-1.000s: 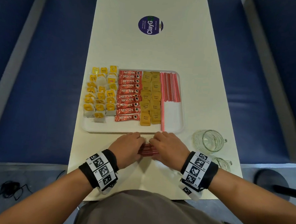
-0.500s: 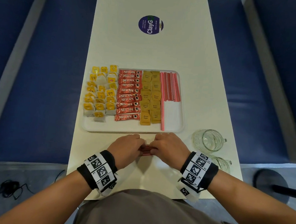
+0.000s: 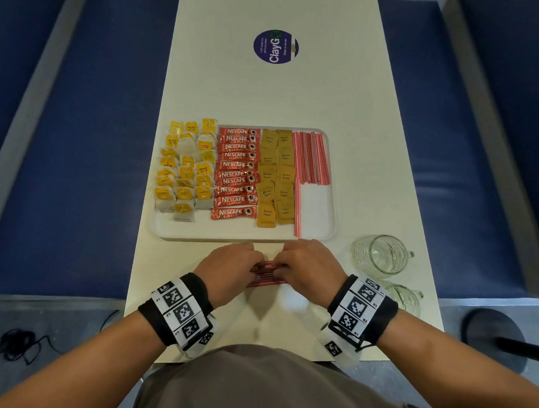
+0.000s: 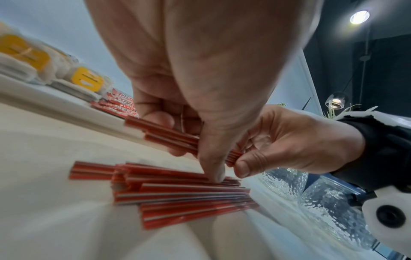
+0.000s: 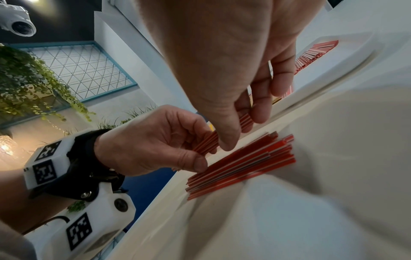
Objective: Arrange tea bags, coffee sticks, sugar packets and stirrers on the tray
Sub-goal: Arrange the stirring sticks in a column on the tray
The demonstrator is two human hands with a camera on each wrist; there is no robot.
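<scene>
A white tray (image 3: 244, 237) holds tea bags (image 3: 185, 167) on the left, then red coffee sticks (image 3: 237, 173), brown sugar packets (image 3: 276, 179) and red stirrers (image 3: 310, 157) at its far right. Just in front of the tray, my left hand (image 3: 247, 265) and right hand (image 3: 286, 264) each pinch one end of a small bundle of stirrers (image 4: 169, 135), lifted a little off the table. Under it lies a loose pile of stirrers (image 4: 184, 195) on the tabletop. My left thumb tip touches that pile. In the right wrist view, the bundle (image 5: 206, 142) hangs above the pile (image 5: 242, 163).
Two glass mugs (image 3: 378, 254) (image 3: 404, 295) stand to the right of my right hand, near the table's edge. A round purple sticker (image 3: 276, 46) marks the far tabletop. The tray's near right corner (image 3: 316, 210) is bare. Blue benches (image 3: 77, 129) flank the narrow table.
Both hands stay in front of the tray with the stirrers between them. Only the fingers have shifted slightly on the bundle.
</scene>
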